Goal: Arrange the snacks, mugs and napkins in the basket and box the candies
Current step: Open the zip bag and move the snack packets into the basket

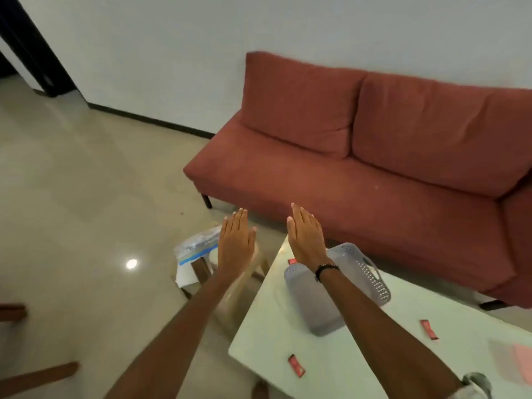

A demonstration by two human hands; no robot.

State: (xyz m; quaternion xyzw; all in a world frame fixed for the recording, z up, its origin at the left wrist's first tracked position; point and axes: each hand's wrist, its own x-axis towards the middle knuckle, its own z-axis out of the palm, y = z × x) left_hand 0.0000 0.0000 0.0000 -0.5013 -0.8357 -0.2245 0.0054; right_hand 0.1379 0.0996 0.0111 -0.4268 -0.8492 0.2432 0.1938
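Both my arms reach forward with flat, straight fingers and hold nothing. My left hand hovers over a small wooden side table left of the white table. My right hand hovers past the white table's far corner, above a grey perforated plastic basket that my forearm partly hides. Three red wrapped candies lie on the white table: one near the front, one at the right, one beside my right wrist. A pink napkin lies at the table's right edge.
A red sofa stands right behind the white table. Clear plastic bags with blue labels lie on the side table under my left hand. A wooden furniture piece juts in at the lower left over the glossy tiled floor.
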